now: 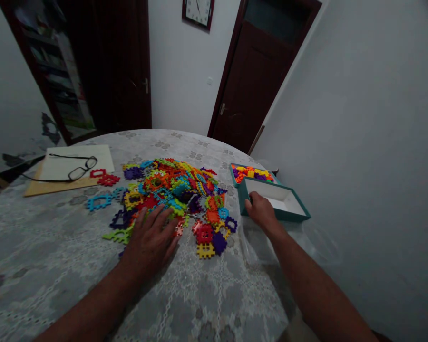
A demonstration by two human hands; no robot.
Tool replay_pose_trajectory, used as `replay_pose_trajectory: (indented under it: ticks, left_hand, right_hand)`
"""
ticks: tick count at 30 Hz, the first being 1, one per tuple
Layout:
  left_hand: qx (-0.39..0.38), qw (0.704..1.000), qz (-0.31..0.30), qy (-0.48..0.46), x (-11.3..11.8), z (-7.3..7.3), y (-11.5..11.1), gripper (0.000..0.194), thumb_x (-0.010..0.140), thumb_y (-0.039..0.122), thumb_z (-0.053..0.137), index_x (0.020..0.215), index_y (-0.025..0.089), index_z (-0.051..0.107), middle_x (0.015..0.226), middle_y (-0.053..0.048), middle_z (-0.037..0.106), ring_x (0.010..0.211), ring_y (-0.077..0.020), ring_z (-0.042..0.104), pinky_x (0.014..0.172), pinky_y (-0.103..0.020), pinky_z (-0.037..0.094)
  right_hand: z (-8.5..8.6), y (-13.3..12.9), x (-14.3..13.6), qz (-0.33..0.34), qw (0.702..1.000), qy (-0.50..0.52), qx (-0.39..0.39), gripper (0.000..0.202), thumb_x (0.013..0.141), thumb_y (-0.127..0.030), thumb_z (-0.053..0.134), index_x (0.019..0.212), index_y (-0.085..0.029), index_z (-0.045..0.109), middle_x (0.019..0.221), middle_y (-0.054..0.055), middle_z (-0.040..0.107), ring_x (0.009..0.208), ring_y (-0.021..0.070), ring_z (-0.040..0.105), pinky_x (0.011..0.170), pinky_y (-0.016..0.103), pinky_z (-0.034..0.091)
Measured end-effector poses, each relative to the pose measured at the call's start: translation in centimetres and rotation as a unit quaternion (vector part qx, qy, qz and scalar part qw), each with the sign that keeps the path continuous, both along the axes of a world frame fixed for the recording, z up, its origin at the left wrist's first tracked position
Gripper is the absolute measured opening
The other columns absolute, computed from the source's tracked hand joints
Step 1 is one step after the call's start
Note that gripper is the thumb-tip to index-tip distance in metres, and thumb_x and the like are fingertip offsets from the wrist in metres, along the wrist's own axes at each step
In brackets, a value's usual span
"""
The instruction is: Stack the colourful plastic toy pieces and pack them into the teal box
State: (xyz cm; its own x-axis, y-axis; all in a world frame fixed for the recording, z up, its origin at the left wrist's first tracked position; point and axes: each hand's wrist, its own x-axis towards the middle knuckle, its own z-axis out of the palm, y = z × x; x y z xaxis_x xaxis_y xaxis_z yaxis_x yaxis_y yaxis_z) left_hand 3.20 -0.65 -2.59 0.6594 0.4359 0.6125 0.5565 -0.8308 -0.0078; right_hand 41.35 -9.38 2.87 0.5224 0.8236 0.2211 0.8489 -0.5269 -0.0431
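My left hand (151,237) lies palm down with its fingers spread, at the near edge of a heap of colourful plastic interlocking tiles (178,187). Its fingertips touch the tiles. To the right of the heap, my right hand (261,210) grips the near left wall of a teal box (288,217) whose white inside shows; the wrist hides part of that wall. Loose tiles, such as a purple one (219,243) and a yellow one (206,251), lie flat between the two hands.
Behind the teal box is a shallow teal tray (232,172) of small bright pieces. Clear plastic containers (253,247) stand under my right forearm. Black-framed glasses (77,174) rest on papers (53,166) at the left. A patterned cloth (185,304) covers the table; a wall (360,142) rises at the right.
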Motion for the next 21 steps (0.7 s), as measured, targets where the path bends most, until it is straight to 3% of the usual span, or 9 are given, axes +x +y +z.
replay_pose_trajectory:
  ticks: [9, 13, 15, 17, 21]
  left_hand:
    - [-0.012, 1.0, 0.007, -0.012, -0.1, -0.1, 0.2, 0.026, 0.105, 0.03, 0.067, 0.128, 0.025, 0.079, 0.147, -0.017, 0.073, 0.149, -0.0437, 0.06, 0.133, -0.075, 0.037]
    - [-0.002, 1.0, 0.006, 0.003, -0.1, -0.4, 0.4, 0.026, 0.106, 0.032, 0.067, 0.127, 0.024, 0.08, 0.149, -0.018, 0.072, 0.149, -0.0448, 0.059, 0.132, -0.075, 0.037]
    - [-0.001, 1.0, 0.003, 0.008, -0.3, -0.4, 0.6, 0.027, 0.107, 0.032, 0.066, 0.129, 0.023, 0.08, 0.15, -0.019, 0.072, 0.15, -0.0454, 0.059, 0.131, -0.076, 0.037]
    - [-0.001, 1.0, 0.001, 0.009, -0.4, -0.4, 0.8, 0.029, 0.107, 0.032, 0.066, 0.131, 0.023, 0.079, 0.15, -0.02, 0.071, 0.15, -0.046, 0.058, 0.131, -0.076, 0.038]
    - [0.001, 1.0, -0.011, 0.011, -0.6, -0.7, 1.3, 0.031, 0.106, 0.033, 0.064, 0.133, 0.024, 0.076, 0.151, -0.021, 0.069, 0.149, -0.0478, 0.057, 0.129, -0.078, 0.037]
  right_hand:
    - [-0.6, 0.2, -0.1, 0.042, 0.999, -0.006, 0.019, 0.023, 0.11, -0.026, 0.057, 0.122, -0.016, 0.074, 0.114, 0.014, 0.084, 0.102, 0.0268, 0.077, 0.086, 0.032, 0.048]
    - [-0.3, -0.9, -0.1, 0.1, 0.989, -0.024, 0.109, 0.028, 0.106, -0.024, 0.059, 0.127, -0.012, 0.075, 0.125, 0.02, 0.081, 0.119, 0.0326, 0.073, 0.106, 0.041, 0.053]
    - [-0.2, -3.2, -0.5, 0.133, 0.97, -0.041, 0.198, 0.032, 0.105, -0.026, 0.059, 0.13, -0.011, 0.074, 0.132, 0.022, 0.078, 0.127, 0.0347, 0.07, 0.115, 0.048, 0.052]
    - [-0.6, -6.8, -1.4, 0.146, 0.952, -0.042, 0.268, 0.031, 0.108, -0.027, 0.055, 0.129, -0.015, 0.074, 0.127, 0.02, 0.078, 0.123, 0.0337, 0.071, 0.115, 0.051, 0.054]
    - [-3.3, -14.9, -3.9, 0.108, 0.948, -0.018, 0.298, 0.029, 0.109, -0.025, 0.052, 0.129, -0.023, 0.072, 0.12, 0.014, 0.077, 0.113, 0.0298, 0.074, 0.102, 0.048, 0.063]
